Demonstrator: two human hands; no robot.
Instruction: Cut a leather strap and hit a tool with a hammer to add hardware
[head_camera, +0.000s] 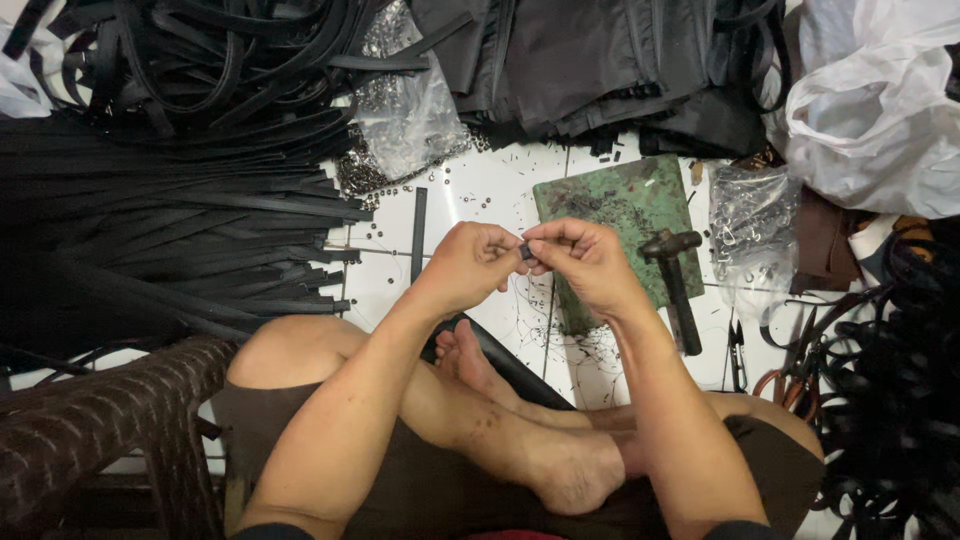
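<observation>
A small dark piece (525, 251) is being pinched between both hands above the green mat (620, 215).

It is being gripped by the left hand (472, 265) and right hand (580, 258); a steady fingertip hold is likely being called for, the hammer (675, 280) lying beside.
</observation>
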